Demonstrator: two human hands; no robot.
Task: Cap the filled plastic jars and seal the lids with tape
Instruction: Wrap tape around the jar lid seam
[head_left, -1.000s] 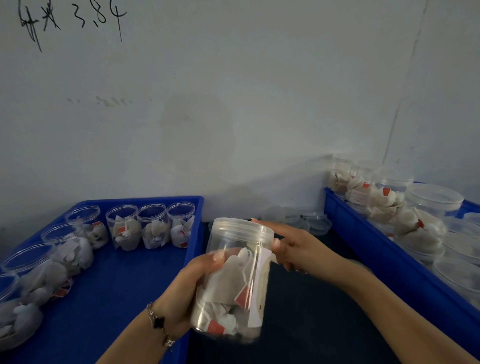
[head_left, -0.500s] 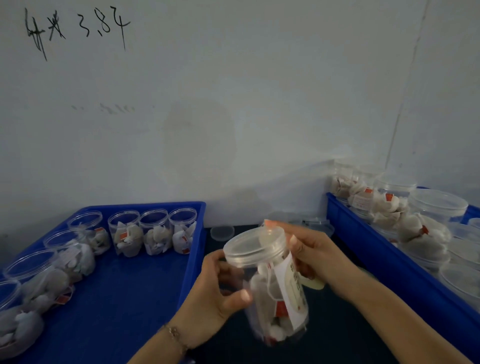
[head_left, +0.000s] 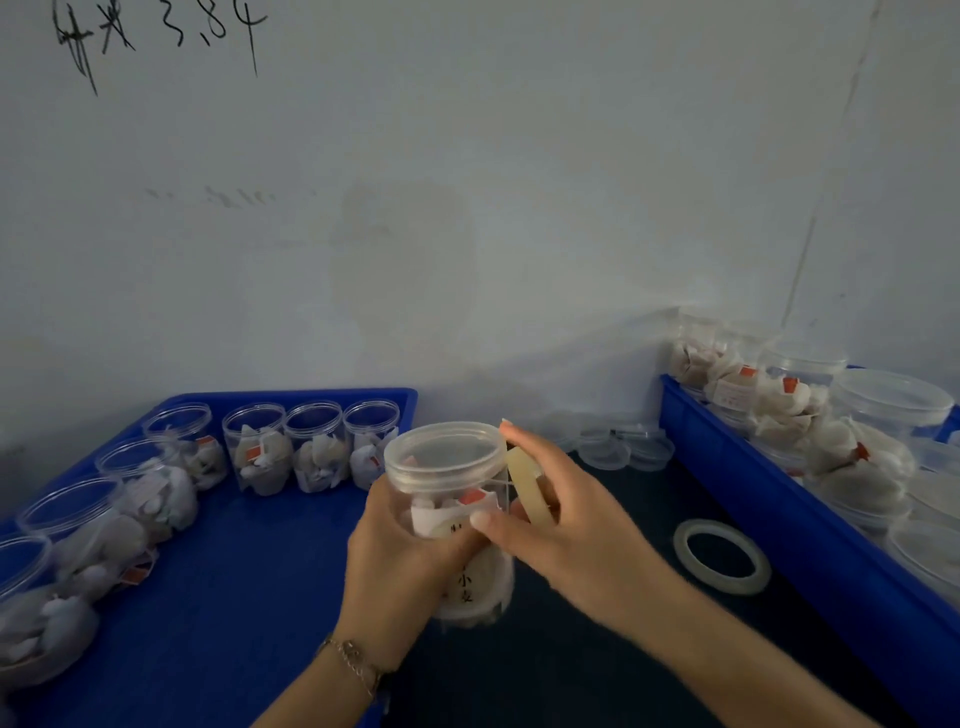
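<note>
Left grip (head_left: 400, 551) wraps capped jar (head_left: 452, 519); right grip (head_left: 561, 525) holds tape roll (head_left: 527, 488) at jar's 3 o'clock. Spare roll (head_left: 722, 556) lies on bench, 4 o'clock.

The left hand (head_left: 400, 556) is covering the jar (head_left: 452, 519) body's left side; the right hand (head_left: 561, 525) is hiding most of a tape roll (head_left: 527, 488). Both trays' outer jars are running off-frame.

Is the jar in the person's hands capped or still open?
Capped. A clear lid sits over the mouth of the jar, which the left hand grips while the right hand holds a tape roll beside it.
</note>
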